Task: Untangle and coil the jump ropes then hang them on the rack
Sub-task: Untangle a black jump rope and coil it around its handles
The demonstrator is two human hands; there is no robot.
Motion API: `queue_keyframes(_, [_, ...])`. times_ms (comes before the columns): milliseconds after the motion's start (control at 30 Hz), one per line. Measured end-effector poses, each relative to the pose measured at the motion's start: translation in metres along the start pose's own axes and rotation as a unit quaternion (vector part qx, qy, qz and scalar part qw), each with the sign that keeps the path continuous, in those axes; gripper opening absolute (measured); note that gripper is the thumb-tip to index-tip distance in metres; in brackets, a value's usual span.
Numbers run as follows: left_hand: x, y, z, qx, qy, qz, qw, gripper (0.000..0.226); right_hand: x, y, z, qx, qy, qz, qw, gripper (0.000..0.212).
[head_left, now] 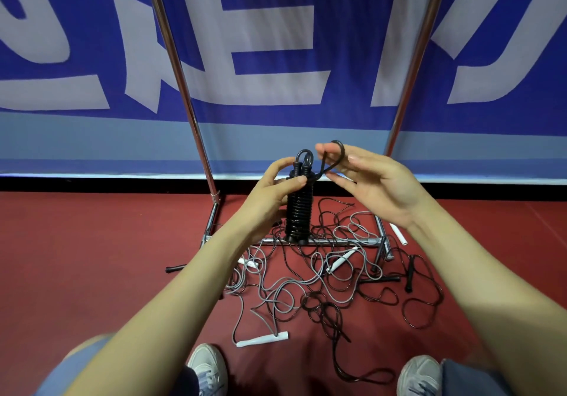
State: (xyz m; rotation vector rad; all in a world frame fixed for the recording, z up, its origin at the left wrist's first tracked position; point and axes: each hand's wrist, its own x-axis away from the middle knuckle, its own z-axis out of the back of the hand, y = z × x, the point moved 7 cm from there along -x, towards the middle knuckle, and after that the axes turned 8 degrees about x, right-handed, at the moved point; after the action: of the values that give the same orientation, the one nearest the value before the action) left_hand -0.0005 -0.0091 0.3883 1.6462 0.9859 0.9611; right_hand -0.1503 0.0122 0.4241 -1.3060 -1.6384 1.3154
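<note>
Cropped, unreadable white lettering on banner [276, 42]

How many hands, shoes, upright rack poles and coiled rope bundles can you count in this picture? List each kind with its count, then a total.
Hands: 2 (left hand, right hand)
Shoes: 2 (left shoe, right shoe)
Upright rack poles: 2 (left pole, right pole)
Coiled rope bundle: 1
Total: 7

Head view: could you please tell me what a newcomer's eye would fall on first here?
Centre frame, the left hand grips a black jump rope wound into a tight upright coil, while the right hand holds its loose loop beside the top. Below them a tangle of black and grey ropes sprawls on the red floor around the rack's base bar, with a big blue-and-white banner behind.
</note>
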Motion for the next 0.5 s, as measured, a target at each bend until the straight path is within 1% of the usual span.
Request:
queue_keyframes(67, [0.002,0.003,-0.002,-0.013,-0.02,-0.01,1.0,0.033,-0.001,0.0,0.0,-0.005,0.011,-0.002,1.0,0.03])
queue_keyframes(133, [0.005,0.005,-0.003,-0.022,-0.025,-0.025,0.999,0.033,-0.002,0.001,0.005,0.009,0.054,-0.007,0.998,0.026])
queue_keyframes(200, [0.008,0.006,-0.005,-0.032,-0.033,-0.037,0.998,0.031,-0.003,0.0,0.014,0.06,0.117,-0.012,0.991,0.017])
queue_keyframes(267, [0.012,0.007,-0.008,-0.043,-0.043,-0.044,0.997,0.03,-0.002,-0.001,0.021,0.116,0.157,-0.019,0.981,0.01])
queue_keyframes(400, [0.017,0.009,-0.011,-0.048,-0.056,-0.052,0.996,0.03,-0.002,0.001,0.018,0.176,0.153,-0.031,0.972,0.011])
queue_keyframes(500, [0.018,0.01,-0.012,-0.047,-0.054,-0.055,0.996,0.029,-0.001,0.004,0.017,0.201,0.159,-0.019,0.966,0.012])
